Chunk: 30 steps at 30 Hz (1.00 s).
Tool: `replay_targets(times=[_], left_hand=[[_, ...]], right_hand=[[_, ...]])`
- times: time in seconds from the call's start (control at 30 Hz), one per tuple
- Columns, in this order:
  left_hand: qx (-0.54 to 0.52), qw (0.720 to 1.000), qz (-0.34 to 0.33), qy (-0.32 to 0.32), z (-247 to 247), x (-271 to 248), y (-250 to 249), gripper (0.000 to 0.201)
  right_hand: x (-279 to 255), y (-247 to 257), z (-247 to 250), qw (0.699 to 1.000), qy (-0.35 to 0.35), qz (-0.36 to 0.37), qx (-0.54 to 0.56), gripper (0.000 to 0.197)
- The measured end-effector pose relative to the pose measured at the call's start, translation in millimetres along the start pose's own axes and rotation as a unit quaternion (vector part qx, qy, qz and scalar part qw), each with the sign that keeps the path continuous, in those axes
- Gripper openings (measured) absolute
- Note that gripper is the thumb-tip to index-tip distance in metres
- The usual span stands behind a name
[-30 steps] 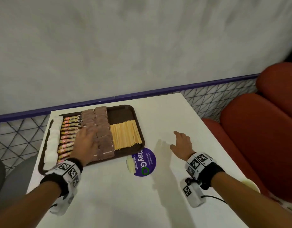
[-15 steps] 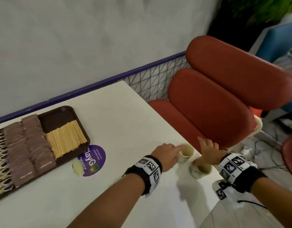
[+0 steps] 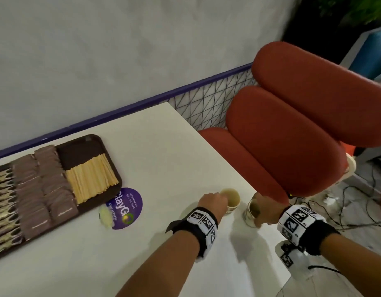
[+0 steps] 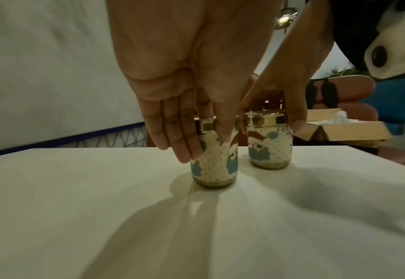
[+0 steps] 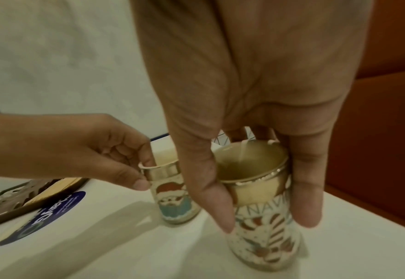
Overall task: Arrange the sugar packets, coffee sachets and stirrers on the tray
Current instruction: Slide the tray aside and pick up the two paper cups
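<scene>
At the lower centre of the head view, the left hand (image 3: 213, 203) has its fingers (image 4: 187, 139) grasping a small gold-rimmed glass jar printed with a Santa face (image 3: 230, 200). Right of it, the right hand (image 3: 264, 210) grasps a second gold-rimmed printed glass jar (image 5: 263, 217). Both stand upright on the white tabletop (image 3: 164, 163). At left lies the dark brown rectangular tray (image 3: 82, 144), holding wooden stirrers (image 3: 91, 179) and brown coffee sachets (image 3: 43, 185).

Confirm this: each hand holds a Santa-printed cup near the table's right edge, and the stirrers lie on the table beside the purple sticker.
Wrong on the stirrers: the head view shows them lying inside the brown tray, next to the purple sticker. The rest stands: left hand and right hand each hold a cup.
</scene>
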<state>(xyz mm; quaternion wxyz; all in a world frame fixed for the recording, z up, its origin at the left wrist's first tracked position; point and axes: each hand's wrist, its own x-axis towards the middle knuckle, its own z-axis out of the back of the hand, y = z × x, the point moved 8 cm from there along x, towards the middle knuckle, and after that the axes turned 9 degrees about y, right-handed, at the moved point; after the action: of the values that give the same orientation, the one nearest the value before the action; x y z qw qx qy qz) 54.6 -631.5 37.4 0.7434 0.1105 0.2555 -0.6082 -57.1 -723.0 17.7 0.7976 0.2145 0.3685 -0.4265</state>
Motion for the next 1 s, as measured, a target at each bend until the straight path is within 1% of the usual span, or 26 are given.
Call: replay_targets(times=[0.13,0.23,0.3,0.4,0.5,0.6,0.73,0.9,1.0], left_hand=[[-0.022,0.998,0.049,-0.019,7,-15,70,0.028],[-0.067,0.992,0.099,-0.048,18,-32,132,0.032],[-0.104,0.982,0.135,-0.078,25,-46,174,0.033],[-0.182,0.955,0.2,-0.118,34,-66,235,0.033],[-0.198,0.942,0.223,-0.154,42,-77,276,0.032],[-0.19,0.936,0.252,-0.158,41,-79,305,0.031],[-0.182,0.932,0.276,-0.147,33,-77,325,0.028],[-0.111,0.946,0.273,-0.136,25,-71,324,0.024],[-0.101,0.951,0.258,-0.139,21,-70,320,0.023]], right_hand=[[14,48,33,0.995,-0.045,0.028,-0.084,0.068],[30,99,56,0.995,-0.04,0.072,-0.061,0.065],[46,139,75,0.992,-0.042,0.115,-0.042,0.068],[65,207,107,0.982,-0.068,0.168,-0.047,0.071],[70,276,136,0.974,-0.099,0.2,-0.044,0.075],[77,336,157,0.963,-0.123,0.239,-0.029,0.08],[85,397,168,0.949,-0.142,0.281,-0.018,0.079],[101,433,163,0.947,-0.14,0.287,-0.024,0.078],[109,445,158,0.948,-0.13,0.29,-0.023,0.076]])
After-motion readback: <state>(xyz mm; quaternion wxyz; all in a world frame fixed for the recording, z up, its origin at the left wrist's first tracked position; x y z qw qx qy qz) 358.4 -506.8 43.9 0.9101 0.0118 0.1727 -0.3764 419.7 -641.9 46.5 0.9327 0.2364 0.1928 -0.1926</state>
